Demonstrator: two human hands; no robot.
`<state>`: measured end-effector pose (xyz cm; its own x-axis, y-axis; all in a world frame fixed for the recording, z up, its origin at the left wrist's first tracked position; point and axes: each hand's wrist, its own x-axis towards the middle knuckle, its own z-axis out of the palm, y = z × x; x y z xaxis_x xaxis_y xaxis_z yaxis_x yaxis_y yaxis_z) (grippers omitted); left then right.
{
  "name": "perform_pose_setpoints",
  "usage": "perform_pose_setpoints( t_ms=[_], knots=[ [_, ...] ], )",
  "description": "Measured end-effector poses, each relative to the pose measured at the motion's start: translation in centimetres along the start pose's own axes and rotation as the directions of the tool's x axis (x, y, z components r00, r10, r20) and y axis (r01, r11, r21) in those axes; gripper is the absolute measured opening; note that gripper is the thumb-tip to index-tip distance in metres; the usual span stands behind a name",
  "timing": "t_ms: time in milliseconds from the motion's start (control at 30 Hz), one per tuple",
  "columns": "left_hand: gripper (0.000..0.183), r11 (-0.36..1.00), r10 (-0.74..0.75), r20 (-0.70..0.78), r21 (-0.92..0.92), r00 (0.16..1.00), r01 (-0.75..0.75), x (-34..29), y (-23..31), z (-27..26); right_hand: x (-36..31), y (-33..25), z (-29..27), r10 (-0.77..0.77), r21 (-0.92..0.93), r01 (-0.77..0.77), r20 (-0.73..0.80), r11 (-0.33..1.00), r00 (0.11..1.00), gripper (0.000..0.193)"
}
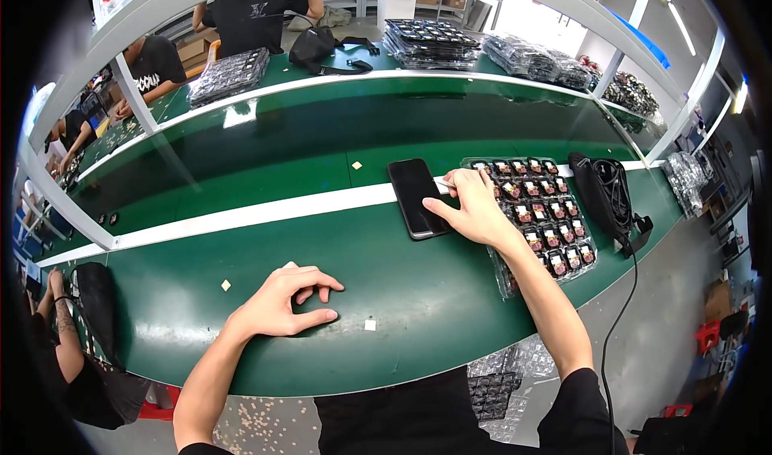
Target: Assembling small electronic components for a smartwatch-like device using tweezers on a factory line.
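Note:
My left hand (281,300) hovers over or rests on the green worktop (201,342), its fingers loosely bent and the thumb apart, holding nothing. A small white square piece (370,325) lies just right of its thumb. My right hand (476,210) is at the tray's far left corner, fingers curled by a thin pale thing (443,183) too small to name. Its thumb reaches over the right edge of a black smartphone (412,189) lying across the white strip. Under and beside this hand sits a clear plastic tray (507,282) with rows of small black parts (550,235).
A black pouch with a coiled cable (615,197) lies right of the tray, its cable hanging over the edge. Small pale squares (226,285) dot the worktop. Stacked trays (430,43) stand behind the white frame (281,85). Other people (256,16) work at left and behind.

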<state>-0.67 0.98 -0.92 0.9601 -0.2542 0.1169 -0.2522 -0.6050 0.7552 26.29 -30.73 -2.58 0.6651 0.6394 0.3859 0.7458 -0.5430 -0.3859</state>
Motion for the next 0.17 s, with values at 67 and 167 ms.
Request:
perform_pose_setpoints(
  t_ms=[67,167],
  knots=[
    [0.041,1.0,-0.02,-0.001,-0.006,1.0,0.02,0.03,-0.2,-0.02,-0.16,0.01,0.36,-0.017,-0.004,0.017,-0.016,1.0,1.0,0.058],
    [0.041,0.997,-0.069,0.002,-0.02,0.998,0.069,0.0,-0.03,-0.2,0.0,-0.58,0.1,0.038,0.002,-0.038,0.042,0.999,0.998,0.06]
  ],
)
